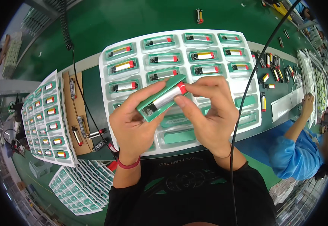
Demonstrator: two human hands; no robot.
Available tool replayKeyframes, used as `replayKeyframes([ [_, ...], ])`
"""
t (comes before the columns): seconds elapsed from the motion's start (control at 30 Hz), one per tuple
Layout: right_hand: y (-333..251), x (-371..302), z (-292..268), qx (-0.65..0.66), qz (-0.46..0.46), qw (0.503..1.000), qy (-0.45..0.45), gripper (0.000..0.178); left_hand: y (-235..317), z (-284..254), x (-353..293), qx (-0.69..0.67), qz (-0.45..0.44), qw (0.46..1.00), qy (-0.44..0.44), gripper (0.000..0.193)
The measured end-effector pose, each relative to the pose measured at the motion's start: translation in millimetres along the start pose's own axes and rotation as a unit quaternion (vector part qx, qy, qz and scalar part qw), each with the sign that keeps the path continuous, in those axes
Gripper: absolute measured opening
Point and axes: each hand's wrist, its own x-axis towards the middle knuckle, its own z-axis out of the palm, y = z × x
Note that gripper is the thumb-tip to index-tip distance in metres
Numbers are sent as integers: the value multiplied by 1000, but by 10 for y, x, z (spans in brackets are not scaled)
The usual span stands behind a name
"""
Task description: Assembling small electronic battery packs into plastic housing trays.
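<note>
Fingers (179, 98) of the right hand (209, 113) pinched the red end of a silver battery cell (167, 96) lying in a green holder (160, 101), which the left hand (135, 120) gripped from below. Its long axis ran lower-left to upper-right, above the white tray (246, 130) on the green bench (92, 86), where more trays lay.

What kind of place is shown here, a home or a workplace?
Most likely a factory assembly line for small batteries. A white tray holds rows of silver cells, both hands hold a green holder with one cell, and a co-worker in blue works nearby.
</note>
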Motion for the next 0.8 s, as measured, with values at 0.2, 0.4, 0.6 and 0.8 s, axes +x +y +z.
replayKeyframes([
  [0.2, -28, 17, -24, 57, 104, 993, -29, 24, 0, 34, -1, 9, -10, 1000, 11, 44],
  [0.4, -56, 107, -38, 185, 277, 943, -14, 40, -21, 6, -15, -25, -29, 999, -17, 46],
  [0.6, -131, 97, -139, 176, 274, 942, -86, 38, -17, -29, -45, -152, -109, 982, 12, 36],
  [0.8, -42, 45, -184, 101, 144, 983, -56, 43, 72, -1, -27, -57, -149, 987, -18, 33],
])
